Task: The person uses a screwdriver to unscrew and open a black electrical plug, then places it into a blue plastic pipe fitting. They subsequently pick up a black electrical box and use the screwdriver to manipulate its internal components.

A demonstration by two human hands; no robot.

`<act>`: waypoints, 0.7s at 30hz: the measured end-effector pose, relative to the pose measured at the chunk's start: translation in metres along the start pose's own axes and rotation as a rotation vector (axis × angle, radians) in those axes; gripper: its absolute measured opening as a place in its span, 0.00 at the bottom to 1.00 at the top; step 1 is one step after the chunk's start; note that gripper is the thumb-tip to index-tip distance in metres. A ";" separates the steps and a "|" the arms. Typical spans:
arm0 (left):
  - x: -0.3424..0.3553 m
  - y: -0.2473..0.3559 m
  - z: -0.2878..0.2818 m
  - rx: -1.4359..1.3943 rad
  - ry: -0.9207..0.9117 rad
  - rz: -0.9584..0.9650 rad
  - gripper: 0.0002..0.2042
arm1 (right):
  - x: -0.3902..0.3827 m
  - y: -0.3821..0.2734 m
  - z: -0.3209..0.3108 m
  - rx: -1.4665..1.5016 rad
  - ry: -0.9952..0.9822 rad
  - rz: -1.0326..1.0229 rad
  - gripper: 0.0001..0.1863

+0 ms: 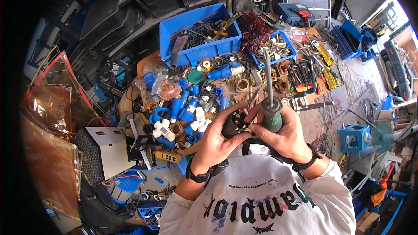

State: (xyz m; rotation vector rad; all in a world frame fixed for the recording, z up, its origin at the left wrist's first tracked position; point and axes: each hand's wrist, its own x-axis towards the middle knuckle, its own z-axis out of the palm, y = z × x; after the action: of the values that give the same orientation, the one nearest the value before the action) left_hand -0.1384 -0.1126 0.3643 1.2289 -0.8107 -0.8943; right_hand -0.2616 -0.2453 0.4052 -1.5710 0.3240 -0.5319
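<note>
Close to my chest, my left hand [219,138] is closed round a small black round fitting [237,122] with brass-coloured metal parts inside. My right hand [283,132] grips a screwdriver [273,117] by its dark green handle, the shaft pointing up and away from me. The fingertips of my right hand also reach the edge of the black fitting. Beyond my hands, blue and white plastic pipe-like fittings [178,104] lie heaped on the table. A blue and white industrial plug [226,72] rests farther back in the heap.
At the back stands a large blue crate [200,50] of tools and scrap. Beside it, a smaller blue tray [278,48] holds metal pieces. Pliers and other hand tools [307,76] lie on the right. A yellow power strip [167,156] sits at left, a blue stool [355,138] at right.
</note>
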 end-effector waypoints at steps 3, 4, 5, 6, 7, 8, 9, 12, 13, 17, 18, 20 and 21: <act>-0.001 -0.005 -0.002 0.016 -0.009 0.034 0.29 | -0.001 -0.001 0.002 -0.028 -0.019 -0.052 0.10; -0.001 -0.007 -0.002 0.030 -0.008 0.069 0.29 | -0.001 0.002 0.002 -0.030 -0.026 -0.050 0.10; -0.001 -0.007 -0.001 0.016 -0.012 0.057 0.29 | -0.001 0.003 0.002 -0.033 -0.033 -0.048 0.10; -0.002 -0.007 -0.001 0.005 -0.013 0.044 0.29 | -0.002 0.002 0.002 -0.049 -0.024 -0.048 0.10; -0.002 -0.006 -0.002 0.001 -0.013 0.042 0.29 | -0.002 0.000 0.002 -0.066 -0.015 -0.048 0.11; -0.003 -0.006 -0.002 -0.002 -0.014 0.039 0.29 | -0.002 -0.002 0.002 -0.083 -0.007 -0.048 0.11; -0.003 -0.005 -0.002 0.002 -0.017 0.047 0.29 | -0.002 -0.004 0.003 -0.058 0.001 -0.052 0.11; -0.003 -0.003 -0.005 0.054 -0.023 0.119 0.28 | -0.002 -0.006 0.004 0.019 0.035 -0.053 0.13; -0.003 -0.003 -0.006 0.079 -0.023 0.151 0.27 | -0.003 -0.004 0.005 0.045 0.056 -0.044 0.13; -0.004 0.000 -0.012 -0.008 -0.043 0.210 0.28 | -0.008 -0.014 -0.003 0.118 0.035 0.179 0.14; -0.004 0.000 -0.012 -0.048 -0.039 0.209 0.28 | -0.008 -0.009 -0.004 0.059 0.049 0.134 0.16; -0.006 -0.001 -0.014 -0.130 -0.014 0.163 0.28 | -0.011 -0.005 -0.011 -0.057 0.018 0.102 0.17; -0.006 -0.004 -0.018 -0.124 -0.017 0.197 0.27 | -0.012 -0.003 -0.015 -0.113 -0.002 0.085 0.18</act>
State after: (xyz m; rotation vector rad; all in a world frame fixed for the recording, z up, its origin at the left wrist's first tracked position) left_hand -0.1254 -0.0994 0.3571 1.0156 -0.8610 -0.7837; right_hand -0.2798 -0.2515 0.4067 -1.6583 0.4236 -0.4531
